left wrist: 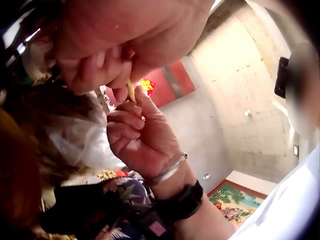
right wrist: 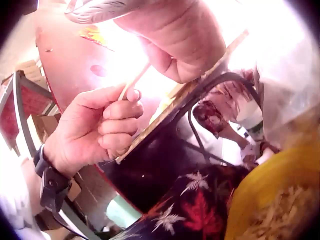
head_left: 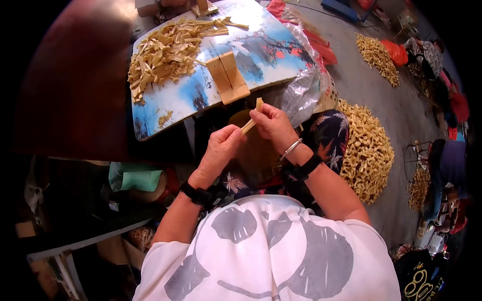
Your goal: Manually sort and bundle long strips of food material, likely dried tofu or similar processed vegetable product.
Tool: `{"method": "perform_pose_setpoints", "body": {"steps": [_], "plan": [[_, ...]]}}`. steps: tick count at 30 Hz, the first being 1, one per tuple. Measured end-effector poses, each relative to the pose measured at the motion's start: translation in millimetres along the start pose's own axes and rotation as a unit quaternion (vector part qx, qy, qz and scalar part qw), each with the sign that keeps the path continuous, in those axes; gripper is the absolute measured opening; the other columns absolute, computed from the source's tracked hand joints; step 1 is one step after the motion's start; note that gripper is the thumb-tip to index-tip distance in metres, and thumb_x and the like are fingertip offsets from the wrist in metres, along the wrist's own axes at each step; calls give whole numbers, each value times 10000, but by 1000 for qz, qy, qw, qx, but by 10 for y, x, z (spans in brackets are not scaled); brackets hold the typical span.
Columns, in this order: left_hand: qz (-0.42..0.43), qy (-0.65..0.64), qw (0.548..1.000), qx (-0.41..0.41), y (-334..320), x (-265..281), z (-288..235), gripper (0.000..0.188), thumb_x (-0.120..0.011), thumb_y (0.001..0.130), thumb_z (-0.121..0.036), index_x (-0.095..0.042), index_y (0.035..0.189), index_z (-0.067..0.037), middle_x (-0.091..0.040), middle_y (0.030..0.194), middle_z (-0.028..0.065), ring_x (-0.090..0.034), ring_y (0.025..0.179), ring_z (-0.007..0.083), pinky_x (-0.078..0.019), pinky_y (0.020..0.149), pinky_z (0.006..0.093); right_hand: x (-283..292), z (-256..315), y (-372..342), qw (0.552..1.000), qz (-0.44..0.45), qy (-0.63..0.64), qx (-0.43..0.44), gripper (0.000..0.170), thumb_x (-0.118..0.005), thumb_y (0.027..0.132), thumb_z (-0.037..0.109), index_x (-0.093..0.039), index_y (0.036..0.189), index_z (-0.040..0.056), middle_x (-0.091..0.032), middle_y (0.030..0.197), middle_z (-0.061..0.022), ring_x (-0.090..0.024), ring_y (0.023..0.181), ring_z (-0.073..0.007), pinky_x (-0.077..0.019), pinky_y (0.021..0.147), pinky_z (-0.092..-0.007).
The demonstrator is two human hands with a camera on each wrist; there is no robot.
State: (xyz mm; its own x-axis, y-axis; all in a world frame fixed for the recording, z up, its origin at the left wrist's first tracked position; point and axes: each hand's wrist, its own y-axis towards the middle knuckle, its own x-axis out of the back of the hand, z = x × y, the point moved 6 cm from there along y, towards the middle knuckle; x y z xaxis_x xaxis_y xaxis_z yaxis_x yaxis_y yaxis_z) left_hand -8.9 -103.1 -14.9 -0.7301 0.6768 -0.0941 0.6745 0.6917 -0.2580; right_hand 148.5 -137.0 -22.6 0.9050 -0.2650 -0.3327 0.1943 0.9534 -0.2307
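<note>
A pale yellow strip (head_left: 249, 125) is stretched between the two hands, above the lap and in front of the table's near edge. The left hand (head_left: 222, 146) pinches its lower end, fingers curled, and the right hand (head_left: 274, 128) grips it near the upper end, where a short tip sticks out. In the right wrist view the strip (right wrist: 135, 81) runs from the left hand (right wrist: 100, 122) up to the right hand (right wrist: 182, 45). In the left wrist view the left hand (left wrist: 130, 35) covers most of the strip (left wrist: 131, 91), and the right hand (left wrist: 145, 132) holds the other end.
On the painted table (head_left: 281, 70) stand a wooden block stand (head_left: 227, 78) and a heap of yellow strips (head_left: 168, 50). A large pile of knotted pieces (head_left: 369, 150) lies on the floor at the right. A yellow container (right wrist: 250, 185) with scraps is near the lap.
</note>
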Motion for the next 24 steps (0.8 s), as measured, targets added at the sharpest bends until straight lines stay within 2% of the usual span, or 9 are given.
{"method": "perform_pose_setpoints", "body": {"steps": [2,4,6,7,10,13,17,20,24], "plan": [[-30,152,978,-142,257,183,-292,156,-578,986,-172,-666,949,-48,-465,637,-64,-394,543,18,-322,475,207,-45,243,201,998,6,-44,49,167,-625,967,217,-628,931,55,-547,678,41,-506,575,-32,-394,510,-184],[-131,321,883,-317,428,342,-671,127,-624,943,-137,-650,907,-18,-583,659,57,-539,556,140,-422,517,294,-89,473,443,985,-14,-118,121,203,-598,980,224,-626,947,27,-617,721,0,-565,579,-67,-472,536,-231],[-186,430,818,-334,619,479,-867,118,-658,899,-121,-635,889,-6,-631,753,171,-624,646,298,-477,589,366,-131,665,640,942,-58,-272,188,191,-611,964,206,-612,948,17,-653,751,-53,-616,608,-99,-505,581,-267],[-194,445,818,-307,735,553,-906,110,-663,891,-127,-635,886,-21,-628,780,191,-612,701,371,-481,608,386,-151,705,727,933,-74,-285,206,178,-614,956,197,-609,950,19,-658,762,-76,-631,626,-141,-510,595,-290],[-226,448,785,-363,974,671,-976,105,-656,896,-126,-634,888,-23,-625,768,186,-613,695,371,-482,614,396,-164,767,1004,891,-125,-338,275,148,-618,936,173,-600,947,27,-667,800,-134,-658,688,-268,-520,634,-361],[-228,405,806,-365,1155,753,-891,94,-648,899,-124,-635,896,-31,-613,753,184,-596,669,368,-469,605,397,-186,766,1151,827,-162,-399,362,128,-616,908,156,-585,921,33,-657,870,-184,-617,816,-419,-505,701,-464],[-246,419,813,-321,1240,828,-699,83,-627,912,-125,-640,904,-43,-584,715,179,-570,611,309,-452,588,376,-162,606,1262,756,-139,-530,357,138,-623,888,160,-604,937,33,-655,884,-196,-627,835,-410,-501,714,-465],[-242,379,856,-255,1089,854,-678,119,-593,947,-137,-651,933,-34,-584,677,89,-527,574,189,-426,558,324,-73,661,1166,825,-85,-490,267,128,-628,885,160,-626,922,38,-667,906,-190,-620,850,-415,-504,728,-458],[-231,236,924,-192,903,1029,-585,167,-554,972,-154,-678,975,-41,-588,686,58,-522,632,143,-433,601,312,174,384,937,958,-1,-259,125,207,-598,946,210,-652,1003,18,-639,752,-72,-604,668,-189,-483,623,-336]]}}
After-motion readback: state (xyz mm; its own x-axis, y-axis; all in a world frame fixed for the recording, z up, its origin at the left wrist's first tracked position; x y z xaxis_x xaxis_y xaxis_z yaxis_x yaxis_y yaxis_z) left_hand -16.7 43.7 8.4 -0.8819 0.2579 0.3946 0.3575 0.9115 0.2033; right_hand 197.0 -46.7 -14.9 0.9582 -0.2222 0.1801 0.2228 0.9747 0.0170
